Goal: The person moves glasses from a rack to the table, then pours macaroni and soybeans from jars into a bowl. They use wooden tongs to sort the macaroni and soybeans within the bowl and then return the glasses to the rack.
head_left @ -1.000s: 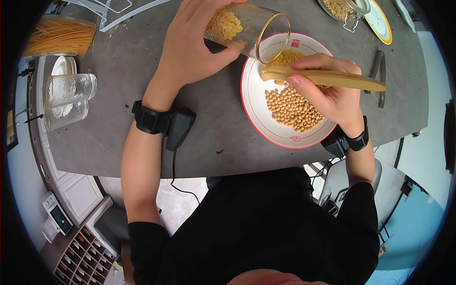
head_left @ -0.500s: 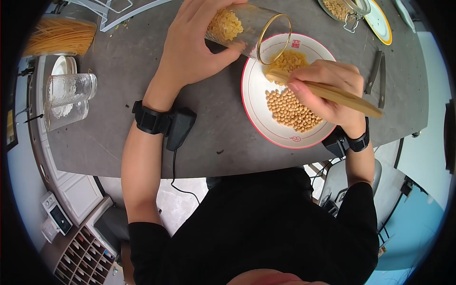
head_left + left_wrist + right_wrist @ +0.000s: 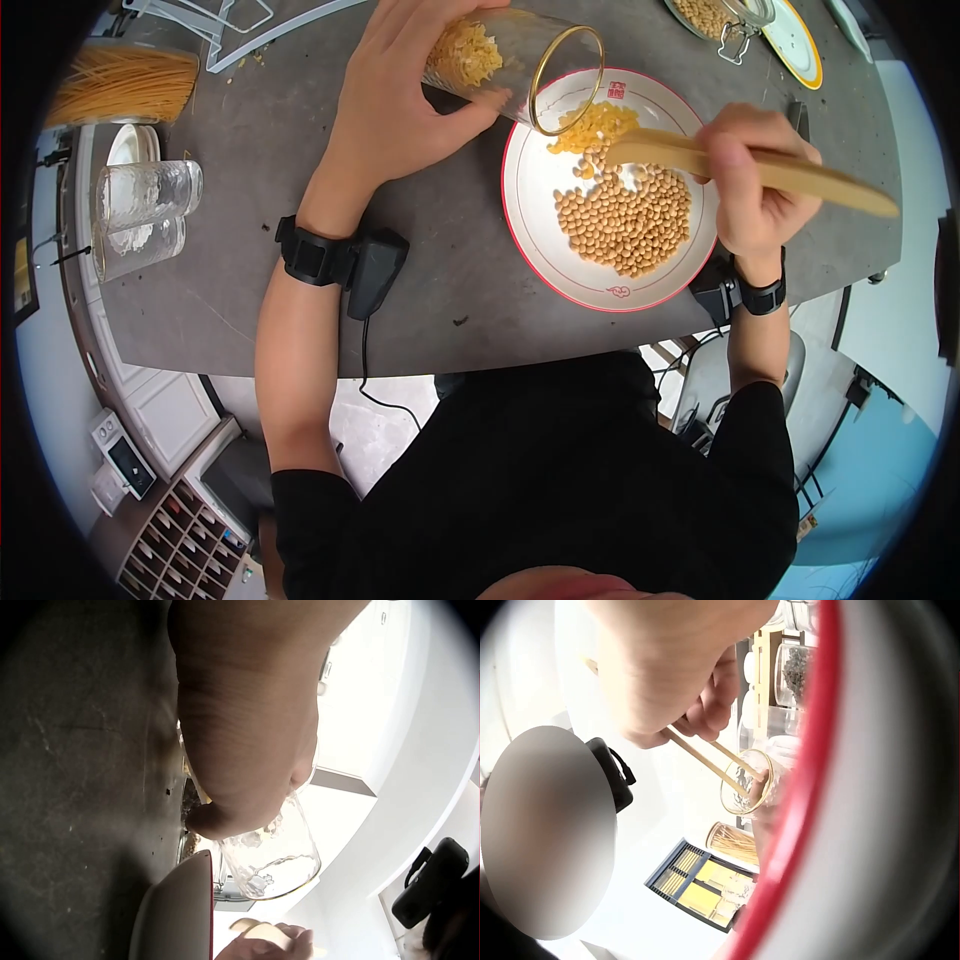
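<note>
My left hand (image 3: 400, 110) grips a gold-rimmed glass (image 3: 520, 55), tipped with its mouth toward the plate. Small yellow pieces (image 3: 468, 52) sit toward its base. The white, red-rimmed plate (image 3: 535, 225) bears a patch of similar yellow pieces (image 3: 607, 122) at its far side and a larger heap of round beige beans (image 3: 630, 225) nearer me. In my right hand (image 3: 755, 185) are wooden tongs (image 3: 655, 150), pinched between thumb and fingers. Their tips overlap the plate beside the yellow patch. The right wrist view shows two tong arms (image 3: 705, 761) slightly apart, with nothing visible between them.
Metal tongs (image 3: 798, 120) lie right of the plate, partly behind my right hand. At the back right stand a jar of beans (image 3: 705, 18) and a yellow-rimmed plate (image 3: 795, 45). Clear glasses (image 3: 150, 215) and a container of dry spaghetti (image 3: 125, 85) are at the left.
My right hand and the wooden tongs have moved right, away from the yellow patch, uncovering more beans. My left hand still holds the glass tilted, nearly in place.
</note>
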Demonstrator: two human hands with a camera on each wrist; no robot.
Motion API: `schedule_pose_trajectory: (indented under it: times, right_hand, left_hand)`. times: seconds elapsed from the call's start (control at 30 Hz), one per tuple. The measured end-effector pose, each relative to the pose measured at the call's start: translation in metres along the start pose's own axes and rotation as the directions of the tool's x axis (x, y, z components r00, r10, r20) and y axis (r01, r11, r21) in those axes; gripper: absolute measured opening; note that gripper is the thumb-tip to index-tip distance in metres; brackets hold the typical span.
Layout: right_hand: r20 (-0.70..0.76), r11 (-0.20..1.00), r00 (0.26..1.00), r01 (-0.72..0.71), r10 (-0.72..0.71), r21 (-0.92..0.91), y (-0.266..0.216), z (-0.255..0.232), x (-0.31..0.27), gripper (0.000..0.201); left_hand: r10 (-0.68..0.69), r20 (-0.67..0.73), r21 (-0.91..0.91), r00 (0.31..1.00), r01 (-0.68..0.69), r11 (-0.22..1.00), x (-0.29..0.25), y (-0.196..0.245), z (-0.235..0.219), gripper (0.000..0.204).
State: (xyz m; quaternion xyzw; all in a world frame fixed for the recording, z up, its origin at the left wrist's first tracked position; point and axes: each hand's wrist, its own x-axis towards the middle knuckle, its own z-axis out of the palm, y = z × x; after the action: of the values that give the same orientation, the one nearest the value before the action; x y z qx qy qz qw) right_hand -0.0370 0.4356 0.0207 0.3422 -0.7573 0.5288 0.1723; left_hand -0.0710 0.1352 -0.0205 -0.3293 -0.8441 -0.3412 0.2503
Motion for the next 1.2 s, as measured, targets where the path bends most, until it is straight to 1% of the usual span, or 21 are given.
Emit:
schedule_pose_trajectory:
  times: [0.03, 0.07, 0.1, 0.17, 0.2, 0.27, 0.4, 0.47, 0.57, 0.7, 0.77, 0.83, 0.9, 1.03, 1.1, 1.2]
  right_hand:
    - [0.051, 0.998, 0.998, -0.044, 0.046, -0.034, -0.001, -0.001, 0.002, 0.009]
    - [0.094, 0.991, 0.995, 0.029, -0.017, -0.131, -0.001, 0.001, 0.005, 0.016]
    - [0.092, 0.991, 0.996, 0.028, -0.015, -0.133, -0.003, 0.002, 0.006, 0.016]
    - [0.168, 0.989, 0.983, -0.046, 0.070, -0.140, -0.005, 0.004, 0.006, 0.015]
    - [0.169, 0.989, 0.983, -0.047, 0.070, -0.139, -0.004, 0.005, 0.006, 0.015]
    - [0.237, 0.988, 0.971, 0.019, 0.018, -0.153, -0.001, 0.008, 0.006, 0.014]
    - [0.234, 0.986, 0.972, 0.013, 0.027, -0.166, 0.000, 0.014, 0.005, 0.013]
    - [0.266, 0.971, 0.964, 0.066, -0.003, -0.230, -0.002, 0.016, 0.005, 0.013]
    - [0.310, 0.961, 0.951, 0.087, -0.002, -0.263, -0.006, 0.015, 0.007, 0.013]
    - [0.298, 0.962, 0.955, 0.088, -0.008, -0.258, -0.005, 0.014, 0.006, 0.013]
    - [0.215, 0.975, 0.976, 0.019, 0.030, -0.221, -0.001, 0.014, 0.003, 0.013]
    - [0.215, 0.975, 0.976, 0.012, 0.037, -0.221, -0.002, 0.014, 0.003, 0.014]
    - [0.270, 0.975, 0.959, -0.024, 0.084, -0.219, -0.005, 0.015, 0.004, 0.012]
    - [0.282, 0.967, 0.955, -0.018, 0.091, -0.253, -0.006, 0.017, 0.004, 0.013]
    - [0.200, 0.975, 0.977, -0.025, 0.070, -0.220, -0.002, 0.021, 0.003, 0.020]
    - [0.196, 0.970, 0.980, 0.009, 0.040, -0.243, -0.002, 0.022, 0.002, 0.021]
  left_hand:
    - [-0.004, 0.000, 0.002, 1.000, 0.004, 1.000, 0.000, 0.000, 0.000, 0.068]
    - [-0.003, 0.001, 0.002, 1.000, 0.003, 1.000, 0.000, 0.000, -0.001, 0.068]
    - [-0.006, 0.003, -0.005, 1.000, 0.006, 1.000, 0.000, 0.000, -0.001, 0.069]
    - [-0.009, 0.004, -0.014, 1.000, 0.009, 1.000, 0.000, 0.001, 0.000, 0.069]
    - [-0.009, 0.004, -0.012, 1.000, 0.009, 1.000, 0.000, 0.000, 0.000, 0.069]
    - [-0.010, 0.007, -0.009, 1.000, 0.010, 1.000, 0.000, 0.000, -0.001, 0.069]
    - [0.001, 0.001, -0.005, 1.000, -0.001, 1.000, 0.000, 0.000, 0.000, 0.069]
    - [0.006, -0.004, 0.003, 1.000, -0.006, 1.000, 0.000, 0.000, 0.000, 0.069]
    - [0.006, -0.001, 0.009, 1.000, -0.006, 1.000, 0.000, 0.001, 0.000, 0.069]
    - [0.000, -0.002, 0.007, 1.000, 0.000, 1.000, 0.000, 0.001, 0.000, 0.069]
    - [0.005, -0.007, 0.003, 1.000, -0.005, 1.000, 0.000, 0.001, 0.000, 0.068]
    - [0.008, -0.005, 0.019, 1.000, -0.008, 1.000, 0.000, 0.001, -0.001, 0.068]
    - [0.014, -0.008, 0.016, 1.000, -0.014, 1.000, 0.000, 0.001, 0.000, 0.068]
    - [0.033, -0.013, 0.029, 0.999, -0.033, 0.999, 0.001, 0.001, 0.000, 0.068]
    - [0.017, -0.010, 0.009, 1.000, -0.017, 1.000, 0.005, 0.004, -0.004, 0.066]
    - [0.002, -0.004, -0.008, 1.000, -0.002, 1.000, 0.007, 0.005, -0.005, 0.063]
